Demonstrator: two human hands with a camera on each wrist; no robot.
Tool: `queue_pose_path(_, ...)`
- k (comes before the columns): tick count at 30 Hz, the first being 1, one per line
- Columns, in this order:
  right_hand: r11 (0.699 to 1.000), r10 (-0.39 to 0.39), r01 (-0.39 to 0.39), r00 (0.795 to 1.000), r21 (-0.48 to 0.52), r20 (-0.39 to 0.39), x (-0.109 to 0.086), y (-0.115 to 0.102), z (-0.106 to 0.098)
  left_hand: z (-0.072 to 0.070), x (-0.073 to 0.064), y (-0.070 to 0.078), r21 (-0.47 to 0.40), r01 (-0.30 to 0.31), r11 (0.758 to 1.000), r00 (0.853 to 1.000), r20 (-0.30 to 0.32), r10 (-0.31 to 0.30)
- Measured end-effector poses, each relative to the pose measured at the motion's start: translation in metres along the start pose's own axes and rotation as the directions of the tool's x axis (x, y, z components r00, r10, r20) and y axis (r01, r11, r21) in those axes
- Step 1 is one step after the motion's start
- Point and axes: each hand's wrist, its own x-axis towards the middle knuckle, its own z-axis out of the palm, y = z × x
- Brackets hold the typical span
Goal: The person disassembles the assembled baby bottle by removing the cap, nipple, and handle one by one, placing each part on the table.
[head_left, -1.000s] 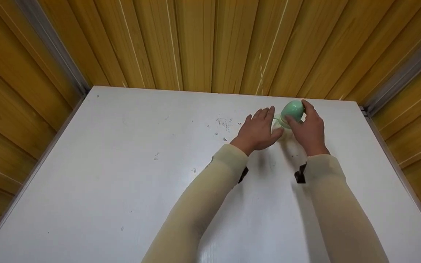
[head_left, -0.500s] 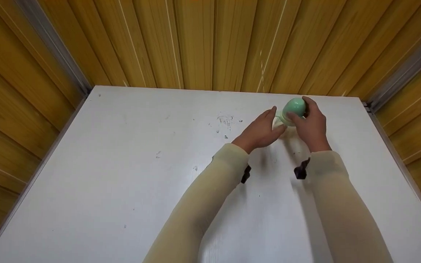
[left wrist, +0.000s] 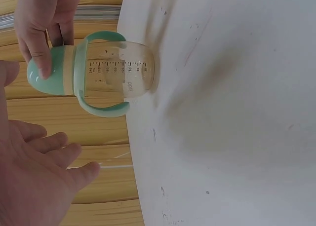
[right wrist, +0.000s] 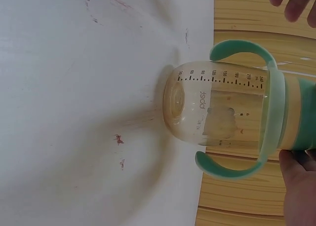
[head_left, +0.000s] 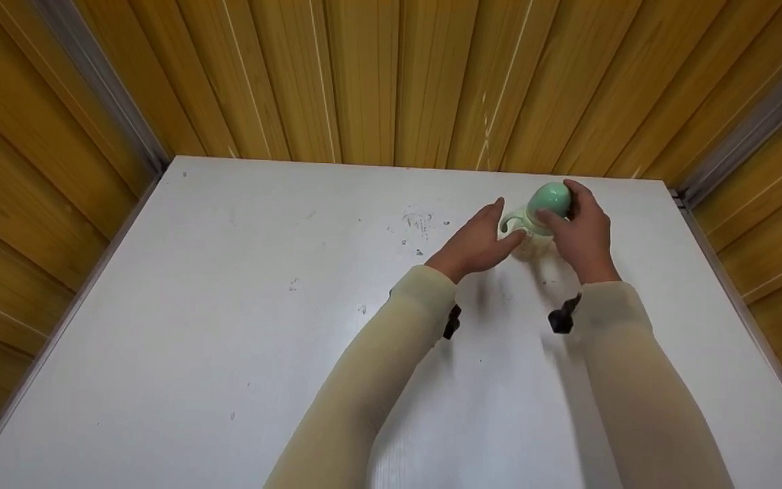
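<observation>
A baby bottle (left wrist: 118, 70) with a clear amber body, printed measuring marks and two green side handles is upright near the table's back right, its base at the table top. My right hand (head_left: 582, 234) grips the bottle's rounded green cap (head_left: 550, 200) between thumb and fingers. To the left of the bottle is my left hand (head_left: 476, 241), its fingers extended and a small gap between it and the near handle (head_left: 510, 221). In the left wrist view, the left hand (left wrist: 37, 174) holds nothing. Its fingertips (right wrist: 298, 4) show at the top of the right wrist view.
The white table (head_left: 262, 339) has scattered scuffs and dark marks. Yellow wood-look panels (head_left: 364, 81) rise behind it and at both sides, with grey metal posts (head_left: 102, 81) at the corners. A dark wrist camera (head_left: 562, 320) sits by the right sleeve.
My left hand has drawn back slightly to the left of the bottle, and a handle shows more fully now. The right hand stays on the cap and has shifted slightly right.
</observation>
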Motion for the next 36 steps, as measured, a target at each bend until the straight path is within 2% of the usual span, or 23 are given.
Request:
queue_pose_path(27,0.998,-0.051,0.052,0.998,-0.028,0.022,-0.013,-0.020,-0.011,0.003,0.005,-0.002,-0.056,-0.028,0.998,1.000,-0.012,0.027)
queue_pose_path(36,0.997,-0.080,0.080,0.996,-0.005,0.027,-0.018,-0.029,-0.011,0.003,0.007,-0.004,-0.134,-0.054,0.989,0.998,-0.017,0.053)
